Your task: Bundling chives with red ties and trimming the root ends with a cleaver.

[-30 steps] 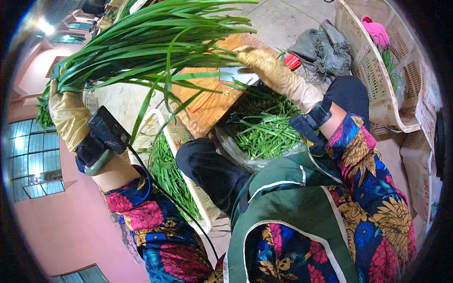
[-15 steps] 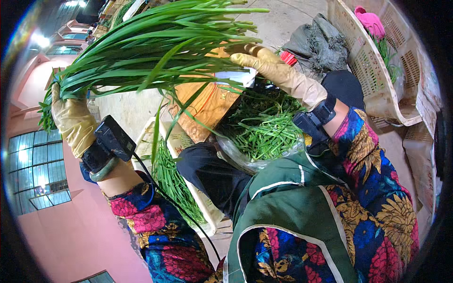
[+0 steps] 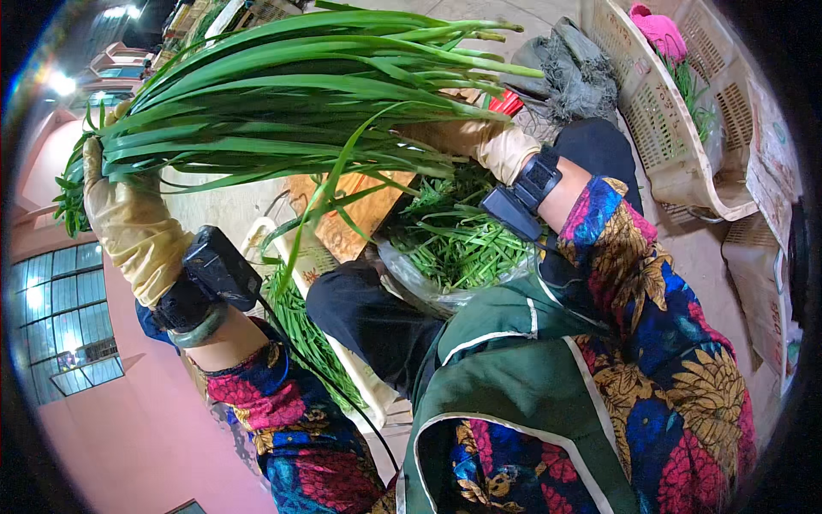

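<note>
A large bundle of garlic chives point(image 3: 291, 103) stretches across the upper view, its leafy ends at the left and paler stalk ends at the right. My left hand point(image 3: 120, 201), in a cream glove, is wrapped round the leafy end, thumb showing at the near side. Under the stalk end sits my right hand point(image 3: 492, 146), also gloved; it touches the bundle from below, and its fingers are hidden behind the leaves. A few loose leaves hang from the bundle's middle. Below it, cut green pieces point(image 3: 454, 253) lie in a clear plastic bag point(image 3: 407, 274) by my knees.
A pale crate point(image 3: 325, 330) holding more greens stands left of my leg. Beside it is a wooden board point(image 3: 342, 227). Large perforated crates point(image 3: 638, 111) stand at the right, with a grey sack point(image 3: 574, 73) near them. A pink wall point(image 3: 154, 428) rises at the left.
The bundle has moved slightly right and toward me at its stalk end. My right hand, earlier beside the stalks with fingers showing, has moved in beneath them.
</note>
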Tool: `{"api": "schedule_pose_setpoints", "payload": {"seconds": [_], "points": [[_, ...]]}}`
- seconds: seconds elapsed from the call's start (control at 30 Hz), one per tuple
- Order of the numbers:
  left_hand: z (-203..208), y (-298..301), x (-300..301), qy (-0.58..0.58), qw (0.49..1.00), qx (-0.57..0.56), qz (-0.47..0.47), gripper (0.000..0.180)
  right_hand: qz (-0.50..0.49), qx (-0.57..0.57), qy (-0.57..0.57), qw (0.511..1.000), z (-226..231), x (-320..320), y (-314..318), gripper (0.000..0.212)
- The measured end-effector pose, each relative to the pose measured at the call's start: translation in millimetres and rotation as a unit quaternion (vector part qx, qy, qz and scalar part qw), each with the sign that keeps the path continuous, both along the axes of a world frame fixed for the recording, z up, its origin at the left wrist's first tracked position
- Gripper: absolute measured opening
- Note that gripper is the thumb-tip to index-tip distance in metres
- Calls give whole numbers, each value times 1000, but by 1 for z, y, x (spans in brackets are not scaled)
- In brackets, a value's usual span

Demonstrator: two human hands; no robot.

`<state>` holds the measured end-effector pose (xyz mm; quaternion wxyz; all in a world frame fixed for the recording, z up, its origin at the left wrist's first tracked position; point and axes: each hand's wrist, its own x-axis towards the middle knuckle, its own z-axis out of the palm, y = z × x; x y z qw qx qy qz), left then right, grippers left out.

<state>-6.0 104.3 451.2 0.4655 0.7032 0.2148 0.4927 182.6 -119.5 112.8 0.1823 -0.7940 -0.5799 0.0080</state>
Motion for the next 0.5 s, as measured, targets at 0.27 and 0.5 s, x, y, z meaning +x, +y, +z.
{"api": "schedule_pose_setpoints", "payload": {"seconds": [0.27, 0.5], "points": [[12, 15, -17, -27, 997, -47, 54, 42, 169, 147, 407, 885, 11, -8, 35, 19], [20, 39, -54, -6, 996, -13, 85, 45, 294, -70, 326, 896, -37, -18, 54, 36]]}}
